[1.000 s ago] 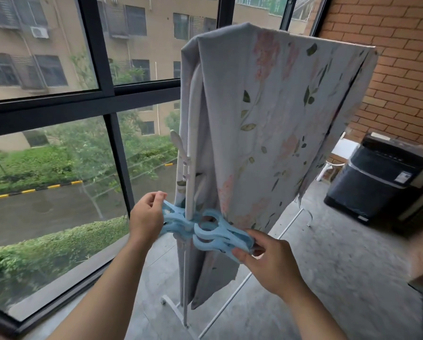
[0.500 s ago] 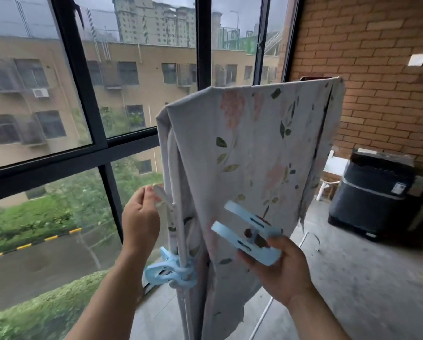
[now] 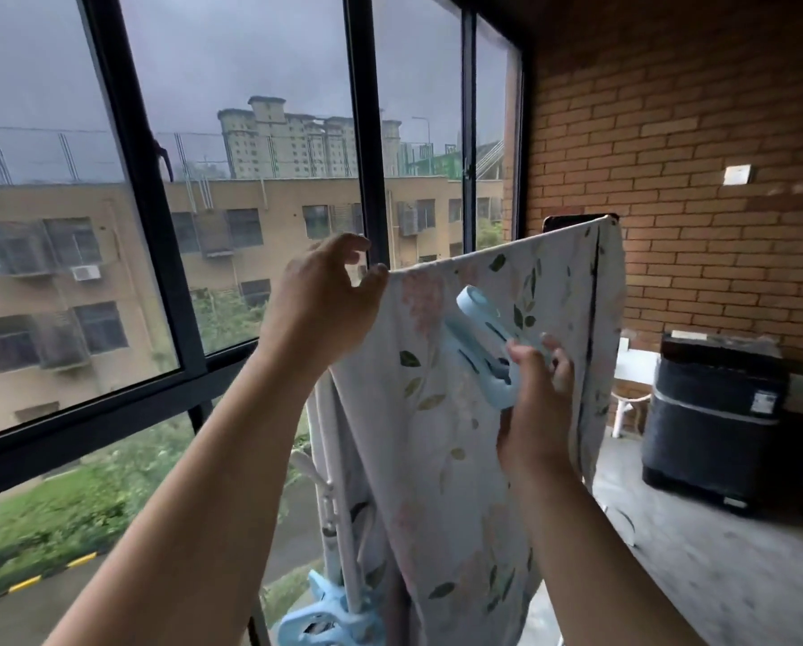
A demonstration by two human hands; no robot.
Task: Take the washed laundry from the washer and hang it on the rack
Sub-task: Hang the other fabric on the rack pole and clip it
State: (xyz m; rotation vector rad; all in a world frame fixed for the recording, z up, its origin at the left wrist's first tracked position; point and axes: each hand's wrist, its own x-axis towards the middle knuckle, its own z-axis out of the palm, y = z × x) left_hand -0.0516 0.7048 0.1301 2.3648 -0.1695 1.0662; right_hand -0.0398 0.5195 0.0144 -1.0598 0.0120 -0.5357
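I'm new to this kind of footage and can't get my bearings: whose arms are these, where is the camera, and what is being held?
There is no machine here. These are a person's two bare arms, filmed by a wide-angle camera worn on the person's head, which is why the arms rise from the bottom edge of the picture. A pale floral bed sheet hangs over a white drying rack beside a large black-framed window. The left hand reaches up to the sheet's top corner; its thumb touches the edge and its fingers are not closed. The right hand grips a large light-blue plastic clip in front of the sheet. A second light-blue clip sits low on the rack's pole. The dark washer stands on the floor by the red brick wall.
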